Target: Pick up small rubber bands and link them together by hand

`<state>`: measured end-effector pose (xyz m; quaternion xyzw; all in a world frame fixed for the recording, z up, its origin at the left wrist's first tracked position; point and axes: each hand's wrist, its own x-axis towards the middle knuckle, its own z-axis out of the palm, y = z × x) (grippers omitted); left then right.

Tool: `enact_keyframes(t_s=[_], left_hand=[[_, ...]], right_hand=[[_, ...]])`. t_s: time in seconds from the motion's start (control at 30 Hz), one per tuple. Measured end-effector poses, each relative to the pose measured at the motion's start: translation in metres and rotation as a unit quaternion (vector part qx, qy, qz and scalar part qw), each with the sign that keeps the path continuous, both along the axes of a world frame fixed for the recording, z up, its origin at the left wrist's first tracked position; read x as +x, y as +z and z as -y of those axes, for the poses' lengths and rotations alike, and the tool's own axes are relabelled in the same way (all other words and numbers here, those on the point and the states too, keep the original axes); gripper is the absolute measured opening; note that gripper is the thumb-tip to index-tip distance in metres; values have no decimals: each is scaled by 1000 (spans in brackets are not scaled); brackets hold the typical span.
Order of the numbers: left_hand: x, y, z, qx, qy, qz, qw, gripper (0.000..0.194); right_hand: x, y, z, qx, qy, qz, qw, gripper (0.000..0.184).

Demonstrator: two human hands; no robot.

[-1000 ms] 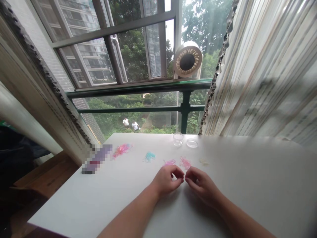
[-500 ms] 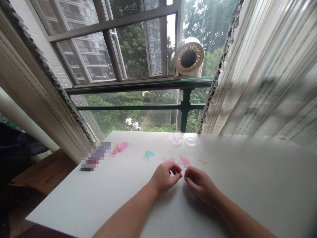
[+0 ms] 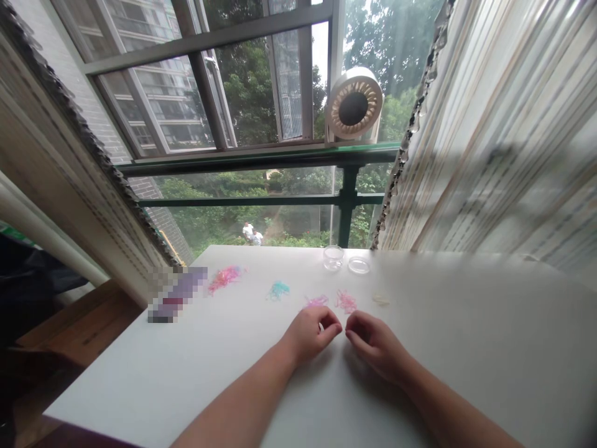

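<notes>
My left hand [image 3: 312,333] and my right hand [image 3: 377,342] meet over the white table, thumb to forefinger on each, fingertips almost touching. Whatever is pinched between them is too small to make out. Just beyond my knuckles lie a purple pile [image 3: 317,301] and a pink pile [image 3: 346,302] of thin strands that look like small rubber bands. Farther left are a turquoise pile [image 3: 278,290] and a larger mixed pink and orange pile [image 3: 224,279]. A few pale yellow bands [image 3: 381,300] rest to the right.
A round clear container [image 3: 333,258] stands at the table's far edge, with a clear lid [image 3: 359,266] beside it. A blurred-out purple item [image 3: 178,295] lies at the left edge. A white fan [image 3: 354,104] is by the window; curtains [image 3: 485,137] hang either side of the table [image 3: 466,348].
The fingers of both hands have shifted slightly, the right ones curling a little, and the pinches stay close together. The view has moved a touch. The piles look the same.
</notes>
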<state>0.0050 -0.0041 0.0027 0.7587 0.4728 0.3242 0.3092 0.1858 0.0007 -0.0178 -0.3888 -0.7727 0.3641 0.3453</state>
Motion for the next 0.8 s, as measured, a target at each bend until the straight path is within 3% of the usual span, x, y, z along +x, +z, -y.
enact_keyframes(t_s=[0.57,0.8], left_hand=[[-1,0,-1,-5,-9,20,1000,15],[-8,1,-6,21,37,40,998,14]], right_hand=[[0,1,0,-6,-15,-17,1000,6],[0,-3,-1,-22,-32,-31,999,7]])
